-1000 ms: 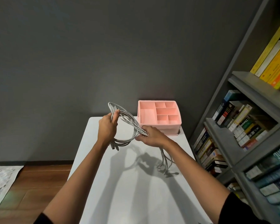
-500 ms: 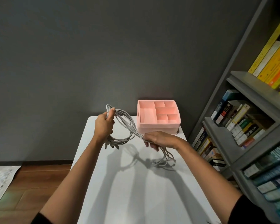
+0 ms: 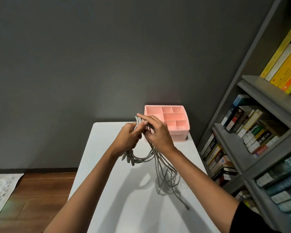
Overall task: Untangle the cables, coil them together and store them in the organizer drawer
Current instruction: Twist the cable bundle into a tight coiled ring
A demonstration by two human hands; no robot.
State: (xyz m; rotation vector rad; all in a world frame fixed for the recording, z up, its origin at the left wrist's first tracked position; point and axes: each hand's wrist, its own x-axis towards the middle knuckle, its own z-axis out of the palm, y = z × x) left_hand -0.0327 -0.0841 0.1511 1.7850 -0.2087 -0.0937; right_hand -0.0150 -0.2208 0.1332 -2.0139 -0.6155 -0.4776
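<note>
The left hand [image 3: 127, 137] is curled round the cables [image 3: 141, 159], holding the coil upright above the table [image 3: 124, 199]. The right hand [image 3: 159, 134] meets it from 3 o'clock, its fingers [image 3: 146, 118] laid nearly straight over the top of the coil. Whether its thumb pinches beneath is hidden.

Plug ends dangle at 6 o'clock below the left hand. Loose tails [image 3: 168, 179] trail toward 5 o'clock onto the table.

The risks, as I judge them:
- The springy loops may fan open if the left hand's grip slackens.
- The uneven tails could cross and snag as they are wound in, knotting again.
- A dragging plug may catch.

The organizer [image 3: 180, 132] sits at 1 o'clock, close enough for an elbow to nudge it.
</note>
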